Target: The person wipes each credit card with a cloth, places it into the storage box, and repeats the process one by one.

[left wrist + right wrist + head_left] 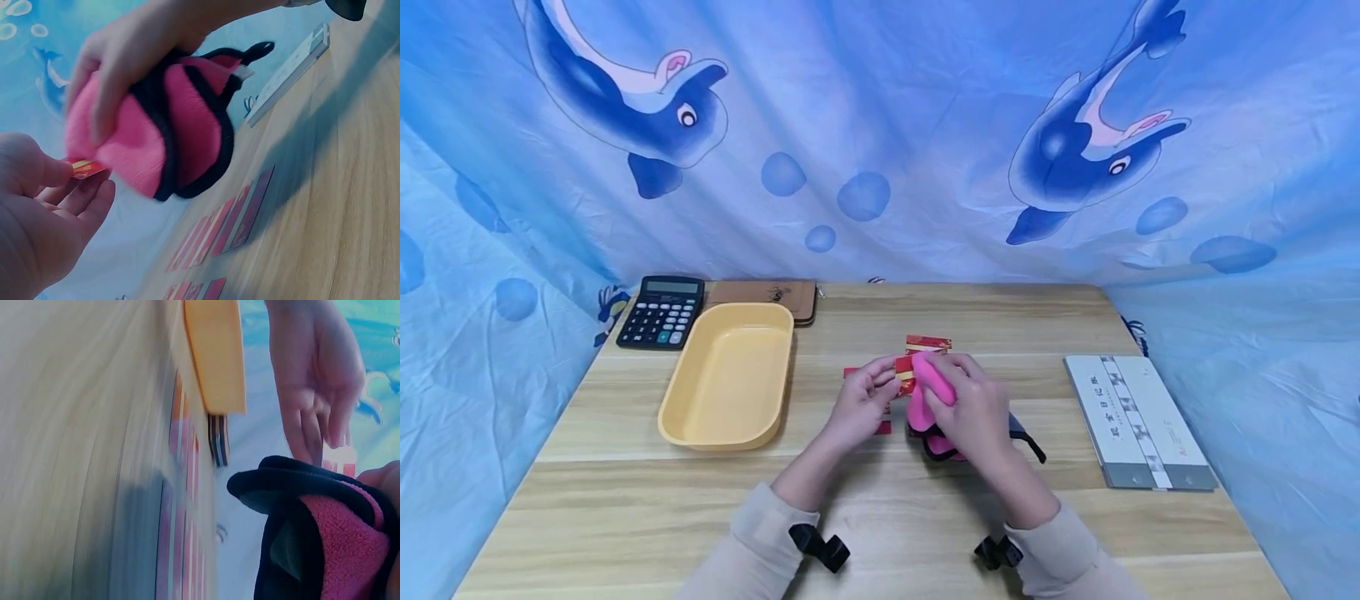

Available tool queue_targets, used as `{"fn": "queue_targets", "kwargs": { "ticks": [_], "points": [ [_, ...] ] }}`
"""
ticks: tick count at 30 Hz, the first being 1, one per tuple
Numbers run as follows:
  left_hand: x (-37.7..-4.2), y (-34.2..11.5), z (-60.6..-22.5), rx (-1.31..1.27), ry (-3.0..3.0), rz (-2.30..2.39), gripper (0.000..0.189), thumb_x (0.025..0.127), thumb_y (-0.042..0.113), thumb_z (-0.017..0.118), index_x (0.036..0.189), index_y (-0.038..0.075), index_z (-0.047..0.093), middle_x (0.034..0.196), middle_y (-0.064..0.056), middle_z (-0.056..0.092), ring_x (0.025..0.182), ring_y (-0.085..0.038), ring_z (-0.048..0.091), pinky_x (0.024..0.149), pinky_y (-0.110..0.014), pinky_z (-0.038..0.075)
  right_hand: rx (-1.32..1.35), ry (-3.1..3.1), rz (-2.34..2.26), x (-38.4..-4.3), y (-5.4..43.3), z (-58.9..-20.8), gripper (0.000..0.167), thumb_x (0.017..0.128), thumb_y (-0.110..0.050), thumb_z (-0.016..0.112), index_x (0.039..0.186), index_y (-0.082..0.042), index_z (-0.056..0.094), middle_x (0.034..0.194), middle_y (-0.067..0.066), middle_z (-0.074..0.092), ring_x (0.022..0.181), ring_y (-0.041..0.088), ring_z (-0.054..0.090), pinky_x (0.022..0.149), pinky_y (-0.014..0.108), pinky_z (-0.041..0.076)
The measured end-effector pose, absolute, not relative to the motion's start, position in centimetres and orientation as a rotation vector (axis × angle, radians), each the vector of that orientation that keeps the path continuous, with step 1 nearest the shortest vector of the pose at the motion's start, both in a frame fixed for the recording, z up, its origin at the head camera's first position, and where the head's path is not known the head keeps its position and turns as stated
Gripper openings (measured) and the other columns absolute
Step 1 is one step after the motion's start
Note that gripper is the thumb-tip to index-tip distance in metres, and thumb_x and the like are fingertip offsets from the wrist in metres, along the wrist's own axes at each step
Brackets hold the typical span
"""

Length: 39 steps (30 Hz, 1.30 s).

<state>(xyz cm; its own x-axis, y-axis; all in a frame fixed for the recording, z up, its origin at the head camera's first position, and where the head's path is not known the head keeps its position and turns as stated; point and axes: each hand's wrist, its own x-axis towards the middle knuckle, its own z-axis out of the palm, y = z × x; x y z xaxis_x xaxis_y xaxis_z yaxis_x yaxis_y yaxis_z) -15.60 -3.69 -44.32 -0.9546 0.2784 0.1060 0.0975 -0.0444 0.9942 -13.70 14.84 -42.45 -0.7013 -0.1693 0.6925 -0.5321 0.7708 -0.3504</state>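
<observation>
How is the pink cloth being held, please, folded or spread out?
Folded: the pink cloth is bunched in the right hand, its black edges close together.

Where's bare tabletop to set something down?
Free: between pink cloth and grey-white book; front left, near side of yellow tray. Crowded: centre, with left hand, right hand and red cards; back left, with calculator and brown wallet.

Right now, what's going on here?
A person's left hand pinches a small red card above the table. The right hand grips a pink cloth with black edging, which appears to be against the card, probably wiping it. More red cards lie on the table below. The yellow tray and calculator sit to the left, a booklet to the right; neither hand is on those.
</observation>
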Motion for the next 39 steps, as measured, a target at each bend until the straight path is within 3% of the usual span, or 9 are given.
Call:
{"fn": "queue_targets", "kwargs": {
  "ticks": [5, 9, 12, 15, 20, 27, 31, 34, 39],
  "points": [
    [-15.4, -3.8, -44.4, 0.466, 2.043, 2.125, 0.041, 0.102, -0.006, 0.048, 0.143, -0.003, 0.051, 0.129, -0.021, 0.066, 0.113, -0.021, 0.067, 0.093, -0.026, 0.056, 0.642, -2.283, 0.733, -13.0, 13.7, -42.4, 0.042, 0.078, -0.018, 0.087, 0.117, -0.009, 0.076, 0.105, 0.011, 0.072, 0.073, 0.023, 0.072, 0.052, 0.036, 0.057],
    [-15.3, -4.4, -44.3, 0.479, 2.087, 2.098, 0.044, 0.102, -0.004, 0.051, 0.144, 0.007, 0.052, 0.104, -0.022, 0.071, 0.068, -0.008, 0.06, 0.056, -0.017, 0.051, 0.542, -2.326, 0.685, -12.7, 14.7, -42.5, 0.042, 0.077, -0.016, 0.087, 0.117, -0.009, 0.076, 0.104, 0.013, 0.072, 0.066, 0.025, 0.069, 0.048, 0.036, 0.054],
    [-15.3, -5.0, -44.2, 0.448, 2.192, 2.074, 0.037, 0.101, -0.002, 0.055, 0.135, 0.01, 0.062, 0.098, -0.019, 0.07, 0.055, -0.008, 0.044, 0.046, -0.018, 0.037, 0.43, -2.37, 0.667, -12.9, 16.1, -42.3, 0.042, 0.077, -0.015, 0.086, 0.118, -0.009, 0.075, 0.106, 0.015, 0.072, 0.061, 0.026, 0.066, 0.046, 0.035, 0.051],
    [-15.4, -5.8, -44.0, 0.403, 2.305, 2.043, 0.028, 0.101, 0.002, 0.057, 0.124, 0.008, 0.071, 0.112, -0.014, 0.072, 0.063, -0.011, 0.052, 0.055, -0.02, 0.046, 0.363, -2.377, 0.671, -13.2, 17.4, -42.0, 0.043, 0.078, -0.016, 0.086, 0.119, -0.009, 0.075, 0.108, 0.014, 0.072, 0.067, 0.029, 0.068, 0.048, 0.038, 0.053],
    [-15.6, -7.0, -43.1, 0.39, 2.31, 2.038, 0.033, 0.1, 0.003, 0.055, 0.129, 0.009, 0.07, 0.129, -0.007, 0.068, 0.096, -0.011, 0.061, 0.08, -0.019, 0.052, 0.328, -2.331, 0.719, -13.5, 19.0, -41.6, 0.043, 0.078, -0.018, 0.088, 0.118, -0.008, 0.075, 0.106, 0.014, 0.073, 0.082, 0.032, 0.071, 0.058, 0.045, 0.058],
    [-16.3, -7.6, -42.5, 0.365, 2.222, 2.125, 0.031, 0.1, -0.001, 0.056, 0.129, 0.003, 0.067, 0.12, -0.016, 0.072, 0.089, -0.015, 0.072, 0.072, -0.019, 0.058, 0.354, -2.245, 0.779, -13.7, 20.0, -41.7, 0.043, 0.075, -0.012, 0.089, 0.116, -0.006, 0.075, 0.107, 0.014, 0.074, 0.087, 0.032, 0.072, 0.062, 0.048, 0.06],
    [-16.7, -7.7, -43.0, 0.265, 2.105, 2.225, 0.026, 0.105, 0.012, 0.056, 0.124, -0.002, 0.068, 0.11, -0.02, 0.074, 0.097, -0.032, 0.074, 0.082, -0.045, 0.061, 0.405, -2.2, 0.791, -13.7, 20.0, -41.6, 0.042, 0.075, -0.01, 0.088, 0.116, -0.006, 0.076, 0.107, 0.013, 0.074, 0.086, 0.031, 0.072, 0.061, 0.047, 0.059],
    [-16.9, -7.7, -43.5, 0.173, 2.055, 2.25, 0.03, 0.106, 0.017, 0.055, 0.125, -0.002, 0.066, 0.114, -0.022, 0.072, 0.098, -0.041, 0.072, 0.08, -0.053, 0.06, 0.442, -2.169, 0.792, -13.7, 19.9, -41.6, 0.042, 0.075, -0.01, 0.088, 0.115, -0.007, 0.076, 0.106, 0.012, 0.075, 0.086, 0.029, 0.073, 0.06, 0.046, 0.06],
    [-17.1, -7.5, -43.5, 0.032, 1.987, 2.323, 0.03, 0.106, 0.012, 0.053, 0.126, -0.009, 0.062, 0.122, -0.028, 0.067, 0.091, -0.028, 0.075, 0.085, -0.041, 0.06, 0.459, -2.149, 0.823, -13.7, 19.7, -41.7, 0.042, 0.074, -0.009, 0.088, 0.115, -0.005, 0.076, 0.106, 0.013, 0.075, 0.087, 0.03, 0.073, 0.063, 0.048, 0.061]
  ]
}}
